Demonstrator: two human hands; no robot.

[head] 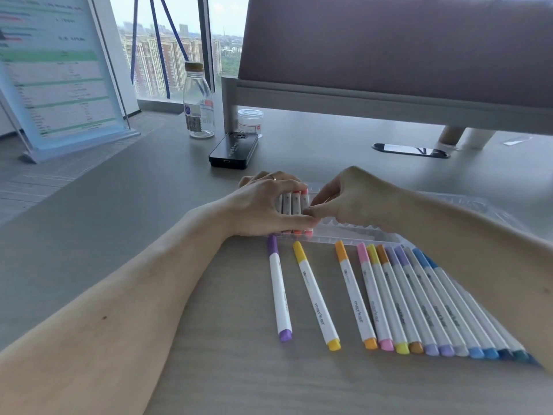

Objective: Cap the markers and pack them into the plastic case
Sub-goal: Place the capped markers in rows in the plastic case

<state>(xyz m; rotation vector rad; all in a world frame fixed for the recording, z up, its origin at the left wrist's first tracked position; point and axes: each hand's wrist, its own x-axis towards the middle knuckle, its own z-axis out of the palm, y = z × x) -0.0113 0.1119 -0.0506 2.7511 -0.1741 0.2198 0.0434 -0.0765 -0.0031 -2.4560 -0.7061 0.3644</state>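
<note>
A smooth grey desk runs under a mauve fabric panel. The clear, ridged plastic case lies mid-desk. Just in front of it lie capped loose markers, white-barrelled, partly under the right forearm. The left hand arches over and grips the packed markers at the case's left end. The right hand has curled fingertips at the last one; I cannot tell whether they are pinching it. Behind stand a clear bottle and a black phone.

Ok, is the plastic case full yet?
No. The plastic case holds a few markers at its left end; the rest is bare.
</note>
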